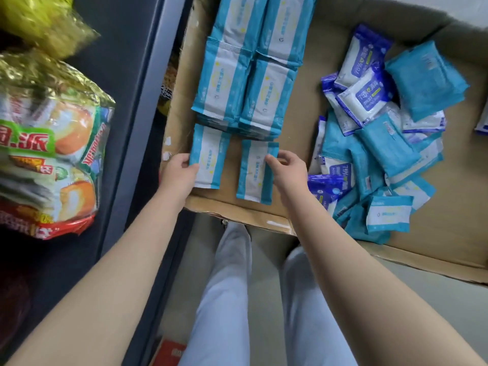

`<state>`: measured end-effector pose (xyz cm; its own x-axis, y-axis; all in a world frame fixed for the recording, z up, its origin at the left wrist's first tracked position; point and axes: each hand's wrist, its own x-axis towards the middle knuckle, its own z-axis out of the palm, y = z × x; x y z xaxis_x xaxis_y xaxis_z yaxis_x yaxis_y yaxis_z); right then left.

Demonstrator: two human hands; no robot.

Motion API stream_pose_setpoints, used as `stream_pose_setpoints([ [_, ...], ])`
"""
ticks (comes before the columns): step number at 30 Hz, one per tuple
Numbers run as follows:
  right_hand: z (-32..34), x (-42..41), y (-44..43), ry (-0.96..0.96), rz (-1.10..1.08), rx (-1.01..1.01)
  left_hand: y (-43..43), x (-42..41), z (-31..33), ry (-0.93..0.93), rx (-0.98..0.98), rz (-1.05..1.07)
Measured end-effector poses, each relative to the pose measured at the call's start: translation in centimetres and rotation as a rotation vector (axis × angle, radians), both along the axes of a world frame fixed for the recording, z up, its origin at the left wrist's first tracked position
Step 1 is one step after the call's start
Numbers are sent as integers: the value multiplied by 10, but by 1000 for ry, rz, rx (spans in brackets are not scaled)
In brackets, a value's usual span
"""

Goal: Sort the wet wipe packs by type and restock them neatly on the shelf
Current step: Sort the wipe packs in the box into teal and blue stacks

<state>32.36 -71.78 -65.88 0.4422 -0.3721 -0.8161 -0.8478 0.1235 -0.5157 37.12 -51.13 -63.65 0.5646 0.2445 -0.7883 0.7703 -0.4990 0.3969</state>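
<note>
Two teal-and-white wipe packs lie side by side at the near edge of a flat cardboard sheet (311,62). My left hand (179,171) grips the left pack (208,157) by its near left corner. My right hand (286,170) pinches the right edge of the right pack (254,171). Beyond them, neat stacks of the same teal-and-white packs (245,72) are lined up in rows. A loose heap of mixed packs (377,138), teal ones and dark blue 75% alcohol ones, lies to the right.
A dark grey shelf post (137,107) runs along the cardboard's left side. Bagged snacks (50,154) in bright wrappers fill the shelf at far left. My legs in pale trousers (227,299) stand below the cardboard's near edge. A raised cardboard flap (454,25) borders the far right.
</note>
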Motion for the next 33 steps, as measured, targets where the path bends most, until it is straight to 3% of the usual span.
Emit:
stream_pose_setpoints([
  [7,-14,9,14,4,34,-101,-12,0,-1,-198,374,-324],
  [14,-2,10,22,-89,87,-217,-12,-11,5,-269,399,-246],
  [19,24,-17,-11,-170,-40,-211,-45,-27,33,-352,273,-190],
  [25,64,-44,-84,-254,-298,-59,-121,-39,47,-308,-46,-166],
  [30,65,-62,-175,-199,-235,-341,-206,-26,49,-306,-176,-221],
  [33,49,-63,-222,-133,-174,-339,-256,-20,32,-236,-233,-295],
])
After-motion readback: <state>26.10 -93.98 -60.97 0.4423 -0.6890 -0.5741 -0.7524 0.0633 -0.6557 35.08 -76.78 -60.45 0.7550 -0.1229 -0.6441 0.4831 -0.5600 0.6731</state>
